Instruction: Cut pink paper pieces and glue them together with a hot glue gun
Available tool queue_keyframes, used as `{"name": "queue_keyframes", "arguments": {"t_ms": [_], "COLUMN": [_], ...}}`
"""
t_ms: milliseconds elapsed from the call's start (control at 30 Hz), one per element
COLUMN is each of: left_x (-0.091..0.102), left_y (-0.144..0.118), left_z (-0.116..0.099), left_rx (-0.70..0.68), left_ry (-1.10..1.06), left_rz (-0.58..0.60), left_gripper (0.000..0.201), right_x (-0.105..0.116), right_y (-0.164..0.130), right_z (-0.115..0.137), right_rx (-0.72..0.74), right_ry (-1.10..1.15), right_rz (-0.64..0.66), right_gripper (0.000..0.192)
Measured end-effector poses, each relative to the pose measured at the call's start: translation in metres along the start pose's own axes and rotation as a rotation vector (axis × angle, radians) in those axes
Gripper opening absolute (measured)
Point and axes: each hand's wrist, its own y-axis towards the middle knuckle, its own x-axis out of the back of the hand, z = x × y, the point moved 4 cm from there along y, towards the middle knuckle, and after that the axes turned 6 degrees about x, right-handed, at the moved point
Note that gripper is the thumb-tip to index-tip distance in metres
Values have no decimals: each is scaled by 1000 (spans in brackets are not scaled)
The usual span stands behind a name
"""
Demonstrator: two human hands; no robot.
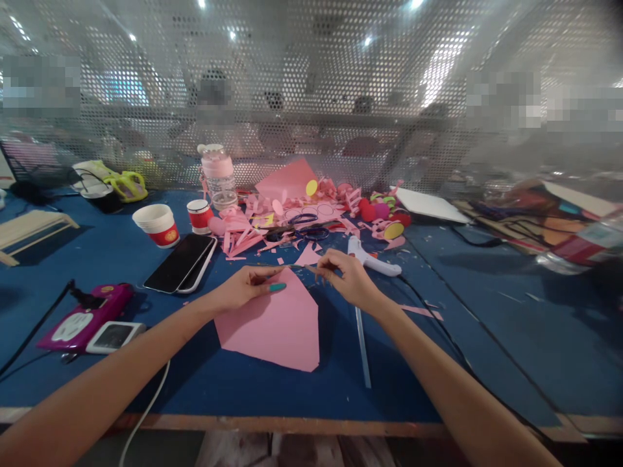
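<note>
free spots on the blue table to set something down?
Bare blue table right of the white glue gun and right hand; another patch along the front edge below the pink sheet. Crowded: pink paper scraps at the back, cups and phone beside the left hand.

A craft workstation in a large shared workroom: a blue-topped bench (121,383) strewn with pink paper scraps (292,220), scissors (304,231) and a glue gun (372,259), fenced by a perforated metal screen (311,84). Beyond it, more benches stand under bright ceiling lights.
</note>
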Motion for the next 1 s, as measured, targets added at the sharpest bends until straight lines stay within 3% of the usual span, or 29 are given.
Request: {"name": "queue_keyframes", "arguments": {"t_ms": [267,433,567,667,733,833,933,1000], "left_x": [0,1,20,46,61,67,46,29], "left_y": [-1,-1,-1,-9,-18,-26,-14,5], "left_z": [-2,-3,-7,-18,-32,-58,-75,-75], "left_rx": [-43,-11,8,37,56,32,-39,-47], "left_ry": [-18,61,209,396,604,753,796,821], "left_rz": [-10,2,-36,-88,-182,-337,-217,-53], "left_gripper": [53,62,63,49,34,33,33,31], "right_x": [-1,0,2,1,-1,-4,-5,-5], "right_y": [0,0,0,1,1,0,0,-1], "right_z": [2,1,0,1,1,0,0,0], "right_rx": [28,22,55,99,125,173,211,220], "right_ry": [-2,-11,-66,-96,-107,-112,-132,-156], "right_rz": [-41,-61,-91,-93,-81,-75,-65,-49], "right_gripper": [20,21,23,23,22,19,18,18]}}
